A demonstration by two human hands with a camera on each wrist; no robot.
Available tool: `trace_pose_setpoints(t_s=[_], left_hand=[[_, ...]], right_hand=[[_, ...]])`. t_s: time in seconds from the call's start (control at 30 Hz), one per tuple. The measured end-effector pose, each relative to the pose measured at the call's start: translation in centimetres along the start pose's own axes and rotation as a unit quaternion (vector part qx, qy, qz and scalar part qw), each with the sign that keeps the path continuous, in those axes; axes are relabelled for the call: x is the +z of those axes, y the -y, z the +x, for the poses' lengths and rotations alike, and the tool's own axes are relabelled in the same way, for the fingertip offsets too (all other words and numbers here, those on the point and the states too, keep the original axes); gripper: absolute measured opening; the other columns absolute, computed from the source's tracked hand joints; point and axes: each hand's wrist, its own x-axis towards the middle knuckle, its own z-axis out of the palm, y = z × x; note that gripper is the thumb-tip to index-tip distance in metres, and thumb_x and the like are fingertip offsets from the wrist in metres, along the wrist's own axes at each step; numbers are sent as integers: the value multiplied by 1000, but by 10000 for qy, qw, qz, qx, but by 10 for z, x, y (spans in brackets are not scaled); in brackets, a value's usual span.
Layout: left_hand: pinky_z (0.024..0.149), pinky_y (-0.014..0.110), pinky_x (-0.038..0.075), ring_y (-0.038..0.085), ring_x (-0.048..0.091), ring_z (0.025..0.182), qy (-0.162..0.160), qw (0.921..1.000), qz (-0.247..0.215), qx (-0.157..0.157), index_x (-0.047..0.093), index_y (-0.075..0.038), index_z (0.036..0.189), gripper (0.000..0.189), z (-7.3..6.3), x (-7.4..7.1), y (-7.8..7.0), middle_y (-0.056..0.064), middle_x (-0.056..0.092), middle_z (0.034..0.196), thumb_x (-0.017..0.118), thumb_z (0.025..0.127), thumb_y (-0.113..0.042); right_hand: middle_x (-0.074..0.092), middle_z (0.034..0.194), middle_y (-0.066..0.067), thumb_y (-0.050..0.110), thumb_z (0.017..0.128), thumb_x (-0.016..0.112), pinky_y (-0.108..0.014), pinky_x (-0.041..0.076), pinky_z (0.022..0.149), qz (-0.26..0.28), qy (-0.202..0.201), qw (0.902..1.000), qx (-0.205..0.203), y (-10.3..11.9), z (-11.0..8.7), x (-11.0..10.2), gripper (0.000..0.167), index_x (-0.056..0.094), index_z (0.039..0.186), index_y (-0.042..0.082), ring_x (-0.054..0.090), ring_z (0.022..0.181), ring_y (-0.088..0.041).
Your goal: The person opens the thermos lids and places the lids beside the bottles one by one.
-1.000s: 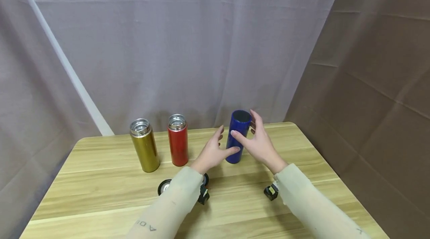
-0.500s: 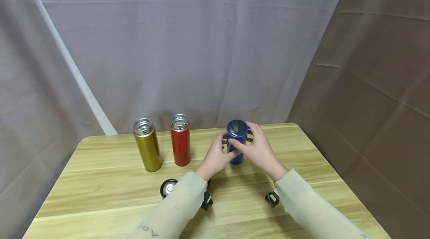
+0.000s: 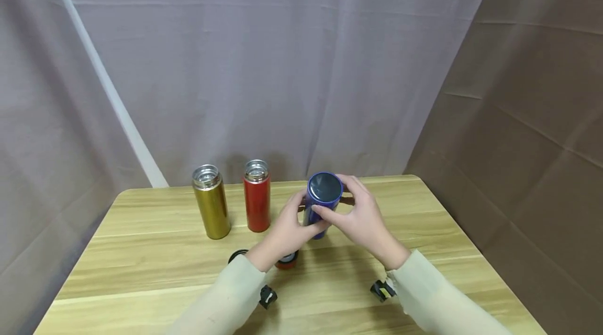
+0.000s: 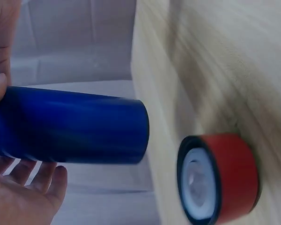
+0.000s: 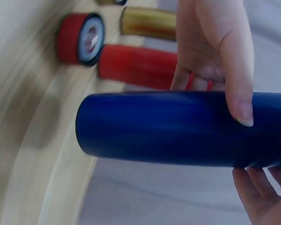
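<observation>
Both my hands hold a blue vacuum flask (image 3: 325,188) with a dark round top, its base raised off the table in the wrist views. My left hand (image 3: 288,224) grips its left side, the thumb across the front. From the right, my right hand (image 3: 361,215) curls round it near the top, thumb in front and fingers behind. Below the flask lies a red lid (image 4: 234,176) with its pale inner side exposed, partly covered by my left wrist in the head view. A red flask (image 3: 257,201) and a gold flask (image 3: 213,207) stand upright without lids to the left.
Another dark-rimmed lid (image 3: 237,255) lies mostly hidden behind my left forearm. The wooden table (image 3: 141,256) ends at a grey curtain (image 3: 245,78) at the back, with a brown cloth wall (image 3: 532,141) on the right.
My hands have closed in on the blue flask from both sides and gripped it. It has been lifted and brought closer, its top tilting toward me. The other flasks stay standing.
</observation>
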Motion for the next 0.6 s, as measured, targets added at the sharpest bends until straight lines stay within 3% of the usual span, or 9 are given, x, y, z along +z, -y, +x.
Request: trace_pose_setpoints(t_s=[0.13,0.3,0.6], left_hand=[[94,43,47,10,57,111,8,9998,79,196,44,-35,137,70,-12,-16,-11,-12,57,122,74,77,-56],[84,34,51,7,62,97,68,9995,90,301,46,-36,135,70,-27,-35,-23,-13,62,114,75,75,-56],[80,35,51,6,61,94,201,9985,211,464,46,-41,134,70,-44,-53,-24,-15,62,112,79,73,-52]], right_hand=[[60,115,7,31,77,82,-35,54,82,636,89,9979,55,19,-2,-2,54,59,125,27,58,106,-14],[63,114,-2,14,78,81,-37,54,82,1502,388,9878,95,32,-5,-2,53,59,126,20,61,103,-22],[61,117,-12,1,79,76,-39,54,84,2386,877,9671,-127,36,-8,7,53,56,127,7,61,103,-26]])
